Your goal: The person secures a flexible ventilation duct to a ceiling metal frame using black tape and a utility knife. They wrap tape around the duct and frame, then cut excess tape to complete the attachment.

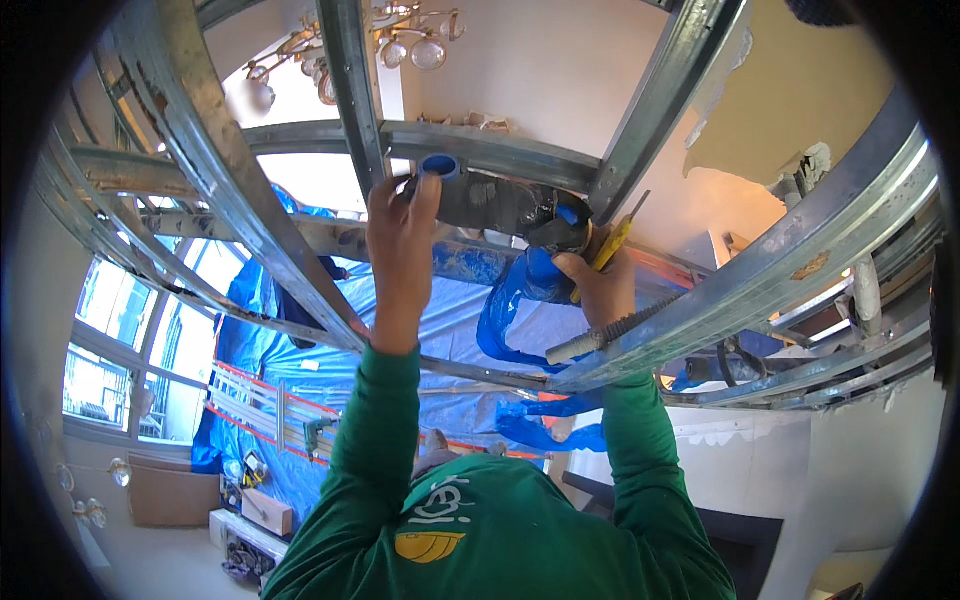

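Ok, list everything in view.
Long wrapped tube: one, black, upper centre
Slim cutting tool: one, yellow, right of tube
Crumpled plastic film: several strips, blue, below tube
Ridged rod: one, grey, right of film
Metal studs: several, silver, all around
Plastic floor sheeting: uncounted, blue, below
Glass-globed chandelier: one, gold, top
Pistol-shaped drill: one, green, lower left
Windowpanes: several, white, left
Left hand: one, green-sleeved, tube's left end
Right hand: one, green-sleeved, holding cutting tool

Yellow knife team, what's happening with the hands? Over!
Left hand at black piece. Right hand gripping yellow knife. Metal beam crossing before right wrist.
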Tool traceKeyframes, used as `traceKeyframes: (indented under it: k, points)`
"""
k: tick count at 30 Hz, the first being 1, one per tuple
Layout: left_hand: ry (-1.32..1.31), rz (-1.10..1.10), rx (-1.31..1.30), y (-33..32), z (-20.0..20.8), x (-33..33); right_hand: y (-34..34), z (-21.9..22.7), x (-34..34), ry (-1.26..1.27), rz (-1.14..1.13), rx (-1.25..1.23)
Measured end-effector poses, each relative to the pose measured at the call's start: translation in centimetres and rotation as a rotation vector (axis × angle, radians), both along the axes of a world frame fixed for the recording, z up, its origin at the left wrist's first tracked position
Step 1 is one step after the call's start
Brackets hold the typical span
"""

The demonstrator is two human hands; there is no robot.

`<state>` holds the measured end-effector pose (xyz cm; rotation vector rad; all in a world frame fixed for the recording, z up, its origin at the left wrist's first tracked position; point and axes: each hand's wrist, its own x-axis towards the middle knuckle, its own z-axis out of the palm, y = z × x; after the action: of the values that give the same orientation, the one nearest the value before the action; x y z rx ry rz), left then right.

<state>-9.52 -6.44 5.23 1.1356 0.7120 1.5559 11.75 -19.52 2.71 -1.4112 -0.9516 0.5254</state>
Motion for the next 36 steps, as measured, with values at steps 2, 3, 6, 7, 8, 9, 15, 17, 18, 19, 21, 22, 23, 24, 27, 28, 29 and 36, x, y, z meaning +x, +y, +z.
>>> traceKeyframes:
  k: [2, 3, 6, 7, 8, 9, 15, 17, 18, 19, 21, 22, 23, 24, 27, 28, 29, 36]
  points:
    - [-0.019, -0.184, 0.043, 1.3, 1.1, 0.4, -0.3, -0.9, 0.1, 0.034, 0.073, 0.136]
    - [-0.053, -0.284, 0.155, 1.8, 1.4, 0.6, -0.3, -1.2, 0.1, 0.056, 0.100, 0.203]
    - [0.022, -0.242, 0.209, 2.0, 1.4, 1.0, 0.0, -2.1, 0.1, 0.062, 0.072, 0.175]
    - [0.024, -0.249, 0.204, 2.0, 1.2, 1.1, 0.3, -2.3, -0.2, 0.098, 0.108, 0.272]
    - [-0.005, -0.280, 0.139, 2.0, 1.1, 1.0, 0.5, -2.4, -0.3, 0.075, 0.100, 0.291]
    - [-0.036, -0.303, 0.083, 2.0, 1.1, 0.9, 0.8, -2.4, -0.4, 0.051, 0.095, 0.312]
    - [-0.050, -0.317, 0.045, 1.8, 0.9, 0.3, 1.7, -2.4, -1.4, -0.007, 0.024, 0.376]
    - [0.076, -0.172, 0.278, 1.2, 0.5, 0.3, 1.7, -2.6, -1.6, -0.022, 0.005, 0.367]
    - [0.129, -0.120, 0.319, 1.2, 0.5, 0.4, 1.8, -2.7, -1.6, -0.034, -0.016, 0.358]
    - [0.048, -0.157, 0.289, 1.1, 0.4, 0.4, 1.8, -2.7, -1.6, -0.041, -0.035, 0.349]
    - [-0.127, -0.292, 0.089, 1.1, 0.4, 0.4, 1.8, -2.9, -1.6, -0.017, -0.006, 0.383]
    - [0.010, -0.193, 0.203, 1.2, 0.4, 0.5, 1.9, -2.9, -1.6, -0.002, 0.005, 0.398]
    - [0.143, -0.099, 0.347, 1.3, 0.4, 0.5, 1.8, -2.9, -1.6, 0.003, 0.008, 0.386]
    - [0.184, -0.071, 0.394, 1.5, 0.4, 0.5, 1.6, -2.8, -1.6, 0.010, 0.013, 0.373]
    - [-0.245, -0.398, 0.092, 2.2, 0.4, 0.8, 0.8, -2.4, -1.7, 0.034, 0.028, 0.358]
    - [-0.202, -0.356, 0.151, 2.5, 0.4, 1.0, 0.2, -2.4, -1.7, 0.047, 0.032, 0.334]
    - [-0.156, -0.311, 0.222, 2.9, 0.4, 1.3, -0.3, -2.3, -1.8, 0.044, 0.034, 0.316]
    - [-0.267, -0.402, 0.121, 3.4, 1.0, 1.4, -0.1, -1.8, -1.7, 0.108, 0.071, 0.345]
